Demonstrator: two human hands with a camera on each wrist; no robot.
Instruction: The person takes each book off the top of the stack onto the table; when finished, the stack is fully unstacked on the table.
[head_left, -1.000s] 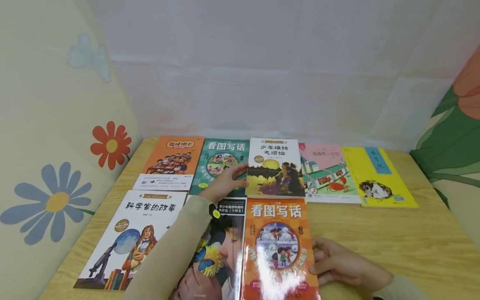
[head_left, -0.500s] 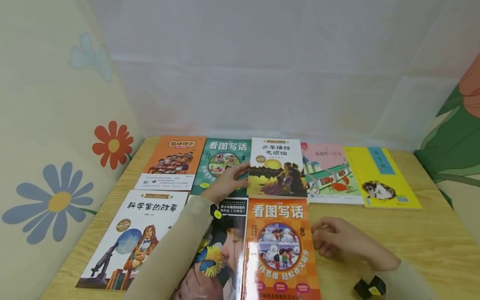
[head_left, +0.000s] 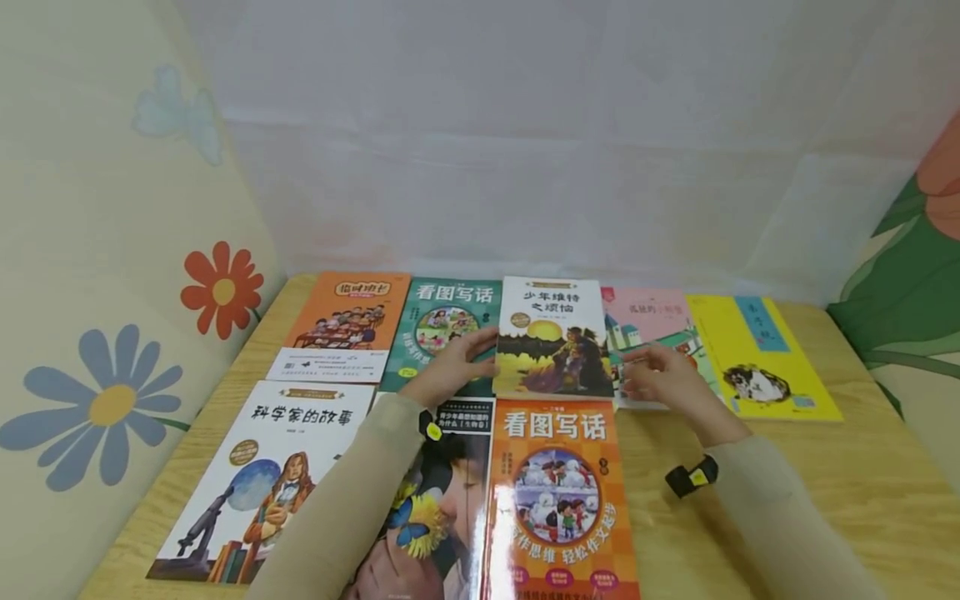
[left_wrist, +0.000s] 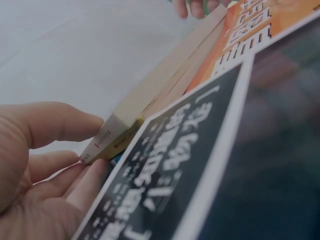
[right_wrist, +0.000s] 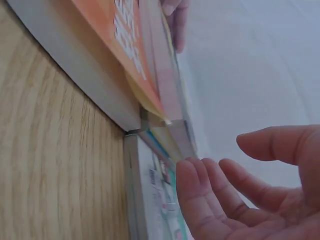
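Note:
A book with a white and yellow cover (head_left: 551, 337) lies raised on other books in the middle of the back row. My left hand (head_left: 452, 368) rests its fingertips against this book's left edge, over a green book (head_left: 446, 292). In the left wrist view, thumb and fingers (left_wrist: 62, 120) touch along the spine, a yellow spine (left_wrist: 120, 143) just beneath. My right hand (head_left: 667, 382) is over the pink book (head_left: 648, 308), beside the white and yellow book's right edge. In the right wrist view its thumb (right_wrist: 272, 142) stands apart from the curved fingers (right_wrist: 200, 200), with nothing between them.
In front lie a white book with a telescope picture (head_left: 258, 483), a dark book with a butterfly (head_left: 468, 467) and an orange book (head_left: 555, 442). Another orange book (head_left: 363, 308) and a yellow book (head_left: 757, 358) end the back row. A white wall (head_left: 540, 150) rises behind the wooden table (head_left: 765, 467).
My right hand has left the orange book's right edge and moved away from me, to the right edge of the white and yellow book. The left hand has stayed put.

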